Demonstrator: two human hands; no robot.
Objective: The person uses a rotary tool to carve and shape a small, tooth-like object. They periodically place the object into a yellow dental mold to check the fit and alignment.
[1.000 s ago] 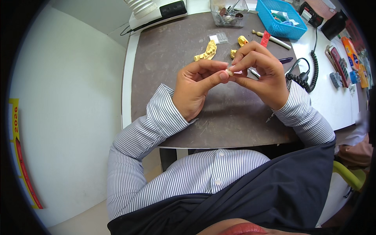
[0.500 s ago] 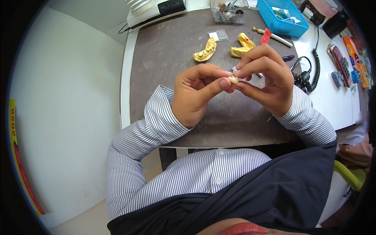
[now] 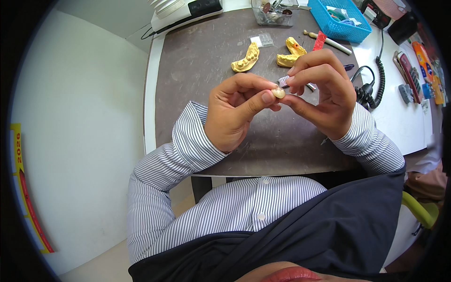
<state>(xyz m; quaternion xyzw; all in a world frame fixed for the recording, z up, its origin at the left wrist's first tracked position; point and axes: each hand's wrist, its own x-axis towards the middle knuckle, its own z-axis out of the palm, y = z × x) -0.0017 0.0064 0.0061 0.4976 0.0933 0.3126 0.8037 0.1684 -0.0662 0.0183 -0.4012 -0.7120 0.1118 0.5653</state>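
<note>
Pinched between the thumb and index finger of my left hand [image 3: 230, 113] is a small tooth-coloured dental crown [image 3: 278, 93]. My right hand [image 3: 329, 94] is just to its right: its thumb tip is at the crown's edge, while the index finger is raised apart from the thumb. Whether that thumb touches the crown I cannot tell. Beyond the hands lie two yellow dental casts, a curved one [image 3: 246, 58] on the left and an angled one [image 3: 292, 54] partly behind my right hand. A small striped piece [image 3: 283, 82] shows behind the fingers.
A small clear case [image 3: 261, 40] lies behind the casts. Near the red strip [image 3: 319, 41] is a white-handled tool [image 3: 337, 46]. At the back stand a clear box of tools [image 3: 272, 19] and a blue basket [image 3: 345, 34]. A coiled black cord [image 3: 379, 84] runs down the right.
My right index finger has lifted away from the crown, opening a gap to the thumb. The crown has shifted slightly left with my left hand and shows more of its surface.
</note>
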